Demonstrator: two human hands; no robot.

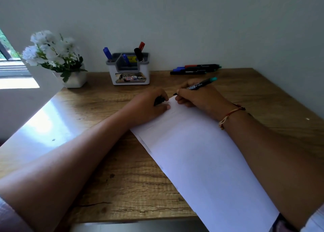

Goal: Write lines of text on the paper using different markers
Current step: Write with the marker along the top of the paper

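Note:
A white sheet of paper (201, 158) lies slanted on the wooden desk (108, 179). My right hand (198, 96) grips a black marker with a teal end (201, 84), its tip at the paper's far top edge. My left hand (150, 103) rests on the paper's top left corner and is closed around a small black object, apparently the marker's cap (159, 100). I see no writing on the sheet.
A white and grey pen holder (129, 72) with blue, black and red markers stands at the back by the wall. Several more markers (194, 69) lie at the back right. A white pot of white flowers (57, 60) sits back left.

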